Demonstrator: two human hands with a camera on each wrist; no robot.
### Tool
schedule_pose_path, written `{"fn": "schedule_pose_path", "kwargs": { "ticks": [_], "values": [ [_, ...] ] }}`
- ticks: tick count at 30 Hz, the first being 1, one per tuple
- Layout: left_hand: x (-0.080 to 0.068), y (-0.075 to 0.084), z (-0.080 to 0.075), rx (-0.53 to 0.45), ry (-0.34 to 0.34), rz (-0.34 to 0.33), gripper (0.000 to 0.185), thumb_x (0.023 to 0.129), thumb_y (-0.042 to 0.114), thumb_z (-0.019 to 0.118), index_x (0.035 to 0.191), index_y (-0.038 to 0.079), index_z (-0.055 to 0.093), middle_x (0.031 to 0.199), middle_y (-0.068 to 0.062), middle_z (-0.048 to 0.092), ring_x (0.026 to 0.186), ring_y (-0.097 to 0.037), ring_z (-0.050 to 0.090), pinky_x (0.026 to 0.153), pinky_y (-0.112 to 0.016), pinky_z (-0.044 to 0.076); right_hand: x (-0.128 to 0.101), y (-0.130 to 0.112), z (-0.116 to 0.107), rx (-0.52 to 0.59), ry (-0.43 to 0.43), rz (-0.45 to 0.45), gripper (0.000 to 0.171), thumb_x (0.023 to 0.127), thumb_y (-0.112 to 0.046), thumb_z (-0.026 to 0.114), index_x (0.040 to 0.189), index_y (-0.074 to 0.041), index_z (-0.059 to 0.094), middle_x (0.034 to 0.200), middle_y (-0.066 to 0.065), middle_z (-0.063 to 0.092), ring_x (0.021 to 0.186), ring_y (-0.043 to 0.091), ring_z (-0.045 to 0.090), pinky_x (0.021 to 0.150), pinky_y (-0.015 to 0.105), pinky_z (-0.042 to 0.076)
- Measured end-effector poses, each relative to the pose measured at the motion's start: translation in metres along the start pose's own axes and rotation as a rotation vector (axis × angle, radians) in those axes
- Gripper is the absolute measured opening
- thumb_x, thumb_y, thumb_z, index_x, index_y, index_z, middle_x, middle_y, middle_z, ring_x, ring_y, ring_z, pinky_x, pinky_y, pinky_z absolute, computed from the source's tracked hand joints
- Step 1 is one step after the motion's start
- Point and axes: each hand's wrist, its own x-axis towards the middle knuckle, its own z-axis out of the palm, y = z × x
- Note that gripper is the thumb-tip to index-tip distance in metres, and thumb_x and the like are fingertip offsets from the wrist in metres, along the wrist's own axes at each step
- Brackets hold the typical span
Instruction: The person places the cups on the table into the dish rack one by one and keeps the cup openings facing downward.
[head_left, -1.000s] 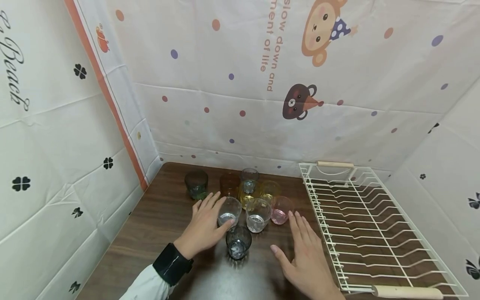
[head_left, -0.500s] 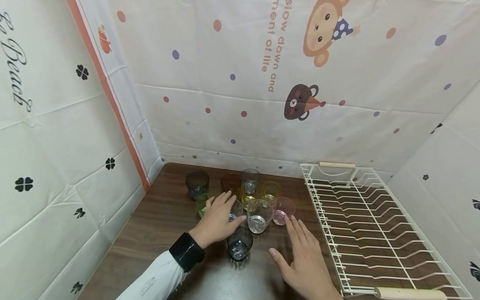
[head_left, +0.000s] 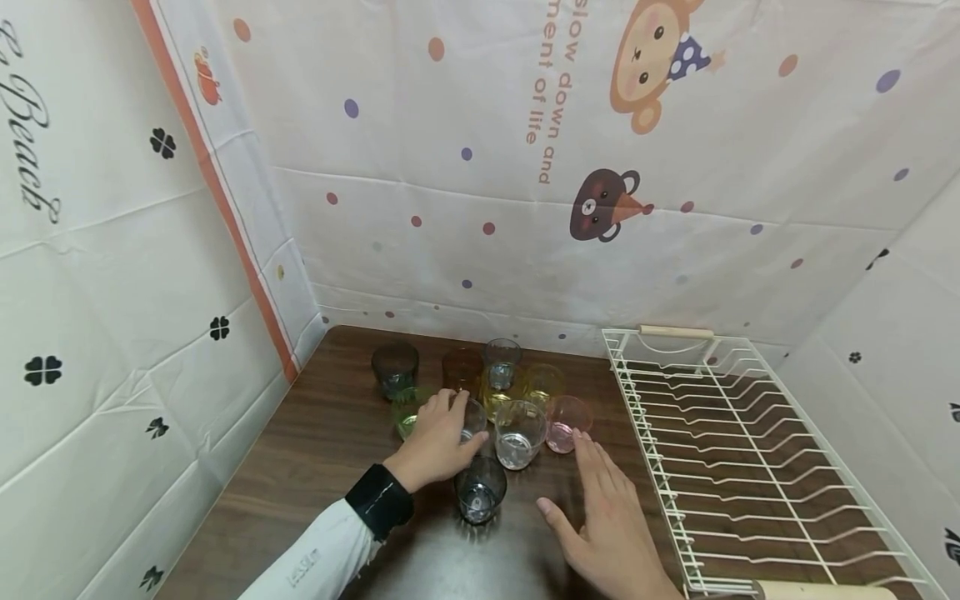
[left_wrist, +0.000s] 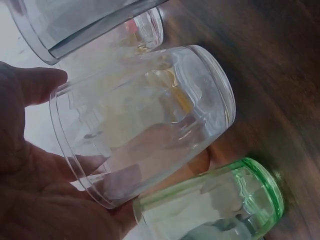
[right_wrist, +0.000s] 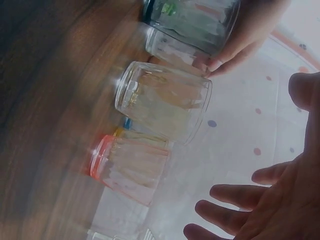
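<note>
My left hand (head_left: 441,435) grips a clear glass (head_left: 474,416) in the cluster of tumblers on the dark wooden table (head_left: 322,450). In the left wrist view the thumb (left_wrist: 36,84) lies on one side of this clear glass (left_wrist: 145,120) and the fingers show through its wall, with a green glass (left_wrist: 215,205) beside it. My right hand (head_left: 606,517) hovers open and flat, its fingertips close to a pink glass (head_left: 564,412). The right wrist view shows spread fingers (right_wrist: 235,197), a second clear glass (right_wrist: 162,100) and the pink glass (right_wrist: 127,167).
Around the held glass stand another clear glass (head_left: 517,433), a dark blue-grey glass (head_left: 480,487), yellow glasses (head_left: 542,382), a brown glass (head_left: 460,369) and a dark grey glass (head_left: 393,367). A white wire dish rack (head_left: 735,450) fills the table's right side. Printed sheets wall three sides.
My left hand has slid forward and curled round the clear glass, uncovering the green glass to its left. The right hand has barely shifted.
</note>
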Motion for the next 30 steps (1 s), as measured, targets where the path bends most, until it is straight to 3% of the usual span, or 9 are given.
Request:
{"fn": "schedule_pose_path", "kwargs": {
  "ticks": [5, 13, 30],
  "values": [
    [0.003, -0.001, 0.005, 0.035, -0.044, -0.025, 0.079, 0.109, 0.042, 0.061, 0.163, -0.008, 0.030, 0.161, -0.034, 0.034, 0.153, -0.049, 0.034, 0.127, -0.064, 0.031, 0.001, 0.001, 0.003, 0.009, 0.034, -0.022, 0.100, 0.091, -0.044, 0.082, 0.168, -0.009, 0.029, 0.164, 0.019, 0.050, 0.145, 0.044, 0.054, 0.108, 0.067, 0.047],
    [0.005, -0.001, 0.013, 0.154, -0.009, -0.007, 0.078, 0.109, 0.043, 0.060, 0.160, -0.009, 0.034, 0.157, -0.034, 0.038, 0.149, -0.048, 0.038, 0.127, -0.062, 0.031, 0.002, 0.000, 0.005, 0.012, 0.039, -0.023, 0.099, 0.091, -0.042, 0.083, 0.168, -0.007, 0.030, 0.163, 0.020, 0.051, 0.144, 0.043, 0.054, 0.108, 0.066, 0.047],
    [0.005, -0.001, 0.011, 0.179, 0.008, 0.027, 0.079, 0.106, 0.042, 0.066, 0.157, -0.010, 0.037, 0.152, -0.033, 0.043, 0.143, -0.046, 0.042, 0.124, -0.061, 0.035, 0.003, 0.001, 0.011, 0.005, 0.027, -0.010, 0.101, 0.092, -0.044, 0.082, 0.170, -0.013, 0.026, 0.164, 0.018, 0.051, 0.144, 0.042, 0.055, 0.109, 0.065, 0.045]
  ]
}}
